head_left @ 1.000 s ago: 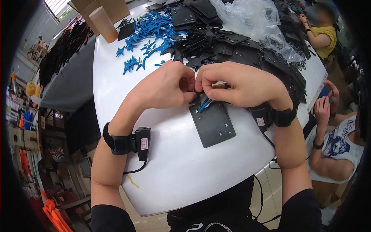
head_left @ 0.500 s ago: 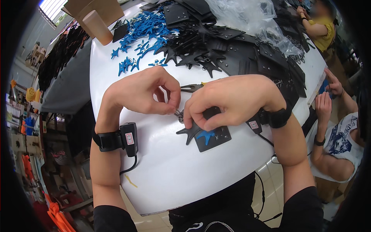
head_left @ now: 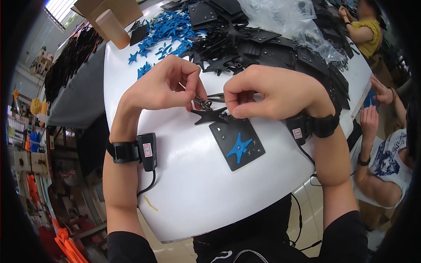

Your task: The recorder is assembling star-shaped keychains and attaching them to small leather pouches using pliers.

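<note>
My left hand (head_left: 171, 85) pinches a small metal clasp (head_left: 205, 105) joined to a black star-shaped piece (head_left: 209, 116). My right hand (head_left: 276, 92) is closed, thumb against fingers, at the right arm of that black star, whose tip is partly hidden there. Just below lies a flat black rectangular panel (head_left: 219, 140) with silver studs and small star marks. A blue star (head_left: 239, 148) with a stud at its middle rests on the panel. Behind the clasp, between my hands, pliers (head_left: 215, 97) lie partly covered.
Blue stars (head_left: 169, 28) are heaped at the far left, beside black stars (head_left: 217, 65) and black panels (head_left: 274, 61). Clear plastic bags (head_left: 280, 19) lie on top. A tan cup-like cylinder (head_left: 112, 28) stands far left. Two people work at the right; one wears yellow (head_left: 368, 35).
Both hands have moved away from me, taking the black star and clasp off the panel. The panel and blue star now show more fully and sit turned differently.
</note>
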### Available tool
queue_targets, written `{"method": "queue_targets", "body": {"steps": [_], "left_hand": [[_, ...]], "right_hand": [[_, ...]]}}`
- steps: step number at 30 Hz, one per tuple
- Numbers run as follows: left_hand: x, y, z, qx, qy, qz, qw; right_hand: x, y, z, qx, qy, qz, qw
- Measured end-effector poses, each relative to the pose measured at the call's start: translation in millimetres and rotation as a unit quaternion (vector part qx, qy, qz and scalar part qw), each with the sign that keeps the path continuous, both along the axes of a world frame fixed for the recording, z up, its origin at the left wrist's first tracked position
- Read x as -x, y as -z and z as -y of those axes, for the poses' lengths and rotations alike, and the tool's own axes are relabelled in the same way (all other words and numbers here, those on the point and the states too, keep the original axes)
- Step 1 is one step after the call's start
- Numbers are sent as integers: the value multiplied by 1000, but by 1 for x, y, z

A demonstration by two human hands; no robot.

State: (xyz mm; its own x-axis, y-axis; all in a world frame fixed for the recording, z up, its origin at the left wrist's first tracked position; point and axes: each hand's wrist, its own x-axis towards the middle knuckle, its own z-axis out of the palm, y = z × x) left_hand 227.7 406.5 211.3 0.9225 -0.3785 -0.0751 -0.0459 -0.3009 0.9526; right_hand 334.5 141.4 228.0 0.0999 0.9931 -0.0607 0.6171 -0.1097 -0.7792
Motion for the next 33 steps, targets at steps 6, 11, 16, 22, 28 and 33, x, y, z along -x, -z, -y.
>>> {"method": "queue_targets", "body": {"steps": [6,11,16,22,28,33], "left_hand": [[-3,2,-2,-168,-59,-2,984],[4,3,11,-366,-126,240,890],[24,-20,62,-219,63,131,965],[32,1,93,-280,142,166,935],[23,-9,93,-234,112,83,962],[18,3,80,-86,-122,204,967]], "right_hand": [[18,-2,-5,102,-38,50,993],[4,-4,1,49,-19,32,998],[-29,-14,17,-32,118,-87,989],[-48,0,19,-225,177,-165,944],[-33,-6,13,-239,168,-193,937],[-31,6,5,-238,141,-184,943]]}}
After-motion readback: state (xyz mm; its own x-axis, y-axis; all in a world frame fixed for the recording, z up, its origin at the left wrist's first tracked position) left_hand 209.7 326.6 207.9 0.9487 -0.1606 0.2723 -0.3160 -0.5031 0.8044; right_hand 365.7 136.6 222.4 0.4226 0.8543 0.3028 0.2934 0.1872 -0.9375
